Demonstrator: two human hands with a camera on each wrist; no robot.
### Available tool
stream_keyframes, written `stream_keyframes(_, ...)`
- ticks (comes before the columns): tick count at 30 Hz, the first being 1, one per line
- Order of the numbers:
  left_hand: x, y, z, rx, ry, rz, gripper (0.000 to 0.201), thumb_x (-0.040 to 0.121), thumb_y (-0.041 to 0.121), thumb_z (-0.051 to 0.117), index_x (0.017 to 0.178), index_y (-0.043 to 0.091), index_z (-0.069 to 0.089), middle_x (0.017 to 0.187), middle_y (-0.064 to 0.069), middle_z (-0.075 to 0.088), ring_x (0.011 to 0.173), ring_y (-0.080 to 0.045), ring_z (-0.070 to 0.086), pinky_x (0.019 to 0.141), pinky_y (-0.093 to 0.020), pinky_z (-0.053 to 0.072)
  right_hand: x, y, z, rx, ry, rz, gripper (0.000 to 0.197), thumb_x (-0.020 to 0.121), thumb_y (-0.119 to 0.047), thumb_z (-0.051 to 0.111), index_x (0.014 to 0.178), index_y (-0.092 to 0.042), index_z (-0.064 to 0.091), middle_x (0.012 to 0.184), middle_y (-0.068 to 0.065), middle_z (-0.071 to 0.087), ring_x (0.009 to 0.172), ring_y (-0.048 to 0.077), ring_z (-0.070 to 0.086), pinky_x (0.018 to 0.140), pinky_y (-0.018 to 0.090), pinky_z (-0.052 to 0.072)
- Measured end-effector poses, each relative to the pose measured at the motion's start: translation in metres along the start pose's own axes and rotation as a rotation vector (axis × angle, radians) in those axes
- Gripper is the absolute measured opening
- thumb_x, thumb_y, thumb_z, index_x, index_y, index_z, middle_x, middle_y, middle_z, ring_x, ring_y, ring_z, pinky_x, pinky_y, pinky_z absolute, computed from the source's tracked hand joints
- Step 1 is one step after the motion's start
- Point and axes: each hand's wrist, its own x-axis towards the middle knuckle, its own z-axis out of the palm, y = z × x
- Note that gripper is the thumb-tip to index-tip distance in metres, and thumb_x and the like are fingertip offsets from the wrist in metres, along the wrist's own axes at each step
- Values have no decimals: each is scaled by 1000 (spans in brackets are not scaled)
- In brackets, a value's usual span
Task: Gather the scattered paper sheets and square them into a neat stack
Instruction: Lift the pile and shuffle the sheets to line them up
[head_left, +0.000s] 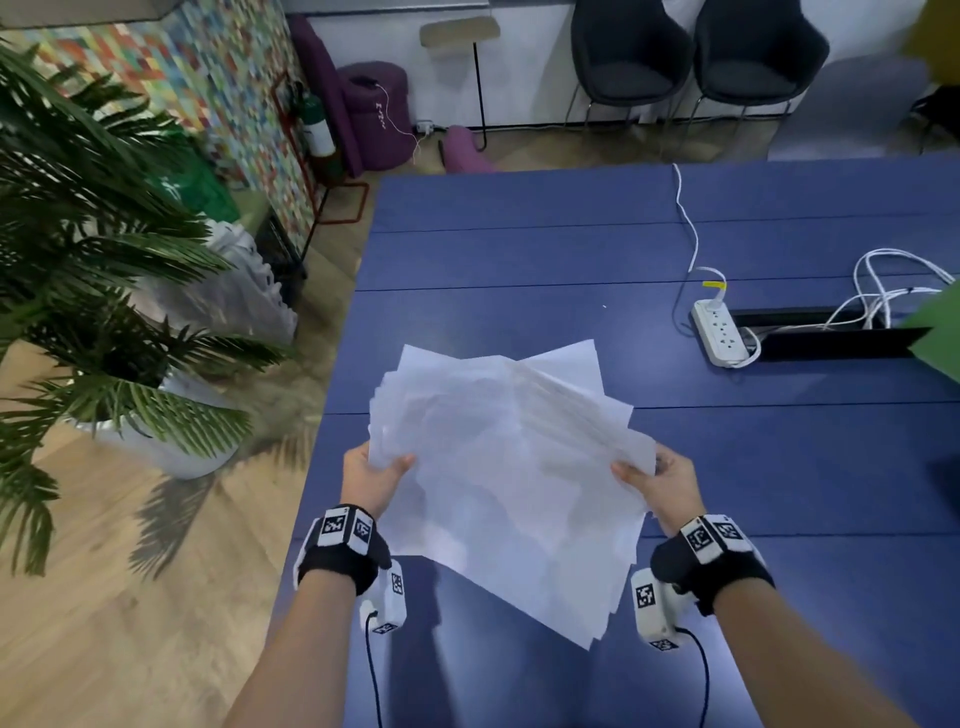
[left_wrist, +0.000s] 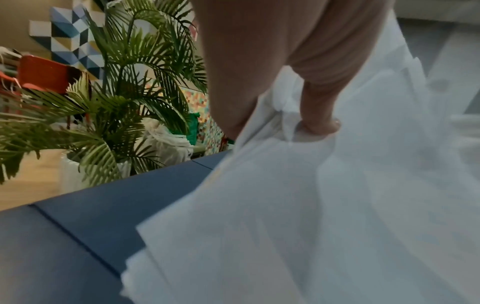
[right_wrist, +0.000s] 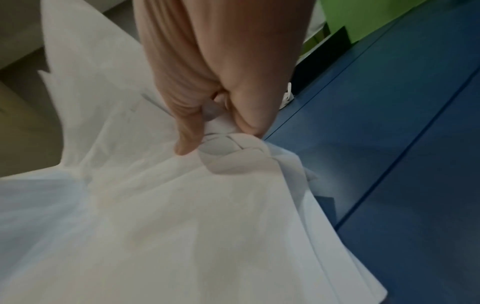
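While fanned unevenly between them, the loose white paper sheets (head_left: 511, 467) are pinched by left hand (head_left: 375, 480) and right hand (head_left: 662, 486) above the blue table (head_left: 519, 249)

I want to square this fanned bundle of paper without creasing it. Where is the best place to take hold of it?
Judging from the fan, hold the paper by its two opposite side edges, one hand from each side, as the left hand and right hand do now. A loose grip would probably let the splayed corners slide level when tapped on the table.

Blue table (head_left: 519, 260), white power strip (head_left: 719, 335), potted palm (head_left: 104, 234), 2 dark chairs (head_left: 696, 57), white cables (head_left: 883, 291)
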Motion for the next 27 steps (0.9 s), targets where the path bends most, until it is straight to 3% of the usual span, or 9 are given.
stream_keyframes(2, -3, 3, 6, 0, 19, 24, 14, 78, -5, 67, 88, 6, 65, 84, -4, 66, 69, -12, 61, 76, -31, 44, -2, 2, 2, -3, 30, -5, 26, 75, 10, 69, 93, -9, 66, 73, -7, 74, 72, 18, 67, 67, 28, 58)
stream_keyframes(5, -5, 5, 5, -32, 49, 22, 17, 79, -4, 66, 93, 4, 65, 91, -10, 66, 75, -20, 62, 77, -31, 45, -6, 6, -8, 53, 63, 16, 31, 72, 9, 74, 99, -4, 65, 86, 3, 69, 75, 18, 66, 63, 25, 58)
stream_keyframes(8, -2, 5, -3, -70, 71, 2, 16, 77, -4, 68, 87, 8, 67, 85, -9, 68, 77, -23, 63, 78, -36, 49, -10, 8, -25, 21, -1, 59, 38, 69, 4, 78, 104, -1, 66, 98, 9, 72, 88, 23, 69, 82, 35, 54)
stream_keyframes(12, 1, 14, -14, -141, 116, -27, 20, 77, -5, 67, 83, 14, 66, 79, -3, 68, 74, -23, 64, 79, -36, 51, -12, 3, -35, -31, -280, 93, 54, 73, -3, 76, 123, -1, 56, 96, -12, 74, 93, 1, 68, 99, 34, 47)
stream_keyframes(15, -1, 25, -21, -225, 165, -43, 23, 78, -6, 65, 99, 4, 65, 83, -8, 66, 76, -24, 62, 80, -36, 49, -12, -4, -37, 40, -400, 107, 88, 50, -30, 91, 125, -12, 49, 106, -14, 72, 103, 0, 64, 91, 17, 50)
stream_keyframes(19, -12, 37, -26, -272, 201, -49, 29, 81, -7, 62, 105, 8, 57, 82, -4, 63, 74, -21, 59, 80, -35, 47, -10, -7, -38, 39, -440, 73, 84, 54, -10, 86, 128, -24, 48, 123, -6, 65, 117, 13, 59, 90, 19, 51)
stream_keyframes(21, -13, 37, -29, -272, 213, -84, 35, 81, -2, 65, 112, 4, 50, 99, -10, 62, 87, -24, 59, 83, -34, 43, -13, -16, -34, -2, -423, 17, 78, 62, -5, 82, 127, -31, 49, 125, -9, 63, 112, 10, 62, 86, 19, 52)
stream_keyframes(24, -11, 33, -33, -272, 178, -146, 55, 79, 6, 70, 125, 0, 41, 117, -13, 58, 109, -29, 55, 87, -37, 41, -9, -27, -27, 39, -347, -10, 71, 69, 14, 73, 124, -25, 50, 120, -10, 65, 107, 4, 64, 78, 17, 54)
stream_keyframes(27, -16, 34, -30, -274, 99, -193, 39, 81, 5, 67, 115, 8, 49, 102, -13, 63, 97, -32, 61, 80, -41, 51, -4, -25, -20, -1, -286, 48, 67, 62, -7, 84, 122, -9, 56, 115, 7, 69, 107, 20, 67, 85, 32, 56)
